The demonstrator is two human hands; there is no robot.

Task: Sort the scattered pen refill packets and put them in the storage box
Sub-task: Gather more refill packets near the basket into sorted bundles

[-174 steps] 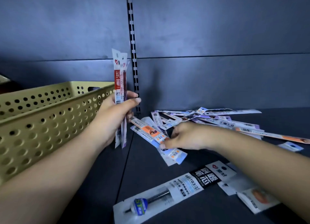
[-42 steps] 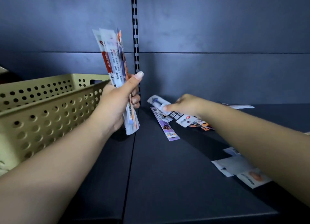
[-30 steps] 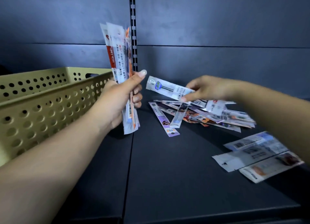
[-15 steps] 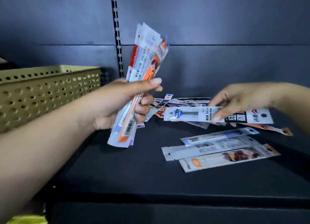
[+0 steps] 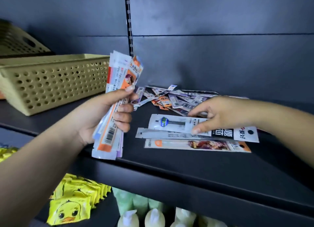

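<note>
Fingers of left hand [image 5: 102,118] were curled tight round a fanned bundle of refill packets [image 5: 117,104], thumb on top, held upright above shelf [image 5: 169,160] edge. Right hand [image 5: 219,114] reached over wide black-ended packet [image 5: 202,127]; thumb tip pressed on it, fingers half-curled behind, prob. pinching it but grip partly hidden. Loose pile of packets [image 5: 176,99] lay at back; perforated storage box [image 5: 51,82] stood well to the left.
</note>
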